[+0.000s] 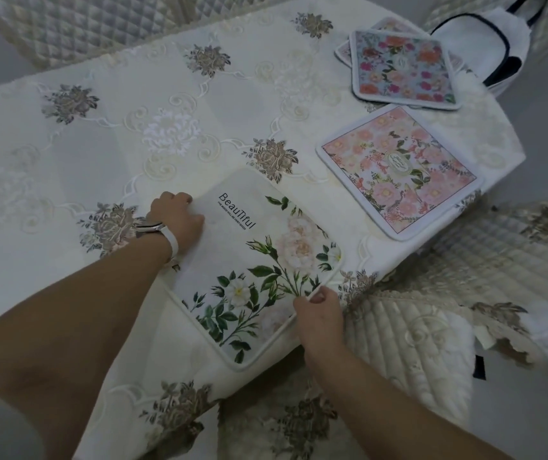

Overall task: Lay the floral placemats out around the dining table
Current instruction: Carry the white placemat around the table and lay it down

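A white placemat [252,257] with green leaves, pale roses and the word "Beautiful" lies near the table's front edge. My left hand [178,220] grips its far left edge, and my right hand [319,313] pinches its near right edge. To the right lies a pink floral placemat [398,171], flat on the cloth. Further back sits a small stack of placemats [402,68], topped by a light blue one with bright red and pink flowers.
The table carries a cream embroidered tablecloth [133,134]. Quilted chair cushions [408,330] stand at the right front, another [77,24] at the back left. A white bag with dark trim [478,44] rests at the far right corner.
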Demonstrator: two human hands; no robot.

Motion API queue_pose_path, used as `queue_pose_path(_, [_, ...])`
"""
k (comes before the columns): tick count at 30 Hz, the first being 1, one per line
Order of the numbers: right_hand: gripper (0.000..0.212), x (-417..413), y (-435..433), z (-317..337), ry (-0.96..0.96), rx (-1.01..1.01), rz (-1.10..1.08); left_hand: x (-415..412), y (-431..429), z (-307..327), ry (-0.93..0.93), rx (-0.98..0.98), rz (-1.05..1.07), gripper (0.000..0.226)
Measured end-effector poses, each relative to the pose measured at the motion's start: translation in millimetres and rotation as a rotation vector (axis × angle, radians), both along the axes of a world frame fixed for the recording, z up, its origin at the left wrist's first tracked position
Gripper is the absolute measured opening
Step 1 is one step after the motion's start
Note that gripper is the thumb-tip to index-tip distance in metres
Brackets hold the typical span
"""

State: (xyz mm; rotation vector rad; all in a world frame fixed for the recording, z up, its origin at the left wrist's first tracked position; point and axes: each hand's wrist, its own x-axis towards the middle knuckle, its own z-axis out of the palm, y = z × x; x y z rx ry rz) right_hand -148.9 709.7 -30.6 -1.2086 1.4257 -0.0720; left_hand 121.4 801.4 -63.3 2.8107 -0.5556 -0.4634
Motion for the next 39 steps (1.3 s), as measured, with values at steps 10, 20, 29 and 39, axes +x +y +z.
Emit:
queue_pose_path(10, [0.007, 24, -52, -1, 0.088, -0.218, 0.335, -48, 66, -4, 0.089, -0.21, 0.236, 0.043])
queue_pose_path(20, [0.066, 52, -87, -4, 0.043, -0.364, 0.688, -132, 83, -11, 0.136, -0.402, 0.575, 0.045])
queue_pose_path(29, [0.062, 79, -103, -11, -0.021, -0.396, 0.864, -173, 76, -10, 0.117, -0.477, 0.81, 0.055])
queue_pose_path(39, [0.06, 92, -112, -24, -0.046, -0.48, 1.001, -185, 78, -8, 0.09, -0.468, 0.795, 0.018])
